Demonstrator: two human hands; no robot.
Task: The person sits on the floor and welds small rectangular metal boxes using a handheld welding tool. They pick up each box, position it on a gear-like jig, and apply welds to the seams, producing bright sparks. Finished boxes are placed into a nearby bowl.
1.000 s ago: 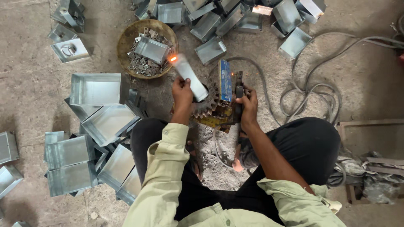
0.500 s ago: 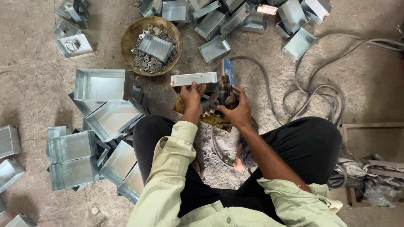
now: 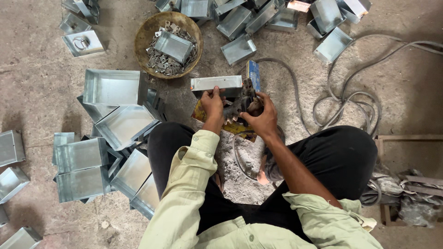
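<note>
Two hands, left grip [image 3: 213,102] on metal box [image 3: 217,83] — right [image 3: 262,119] beside

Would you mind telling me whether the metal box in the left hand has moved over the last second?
Yes. The metal box turned from slanted to level beside the round basket.

The right hand [image 3: 262,119] covers most of the dark toothed metal gear [image 3: 234,112], so its grip there cannot be told. The top edge cuts off several grey sheet-metal boxes [image 3: 196,7].
</note>
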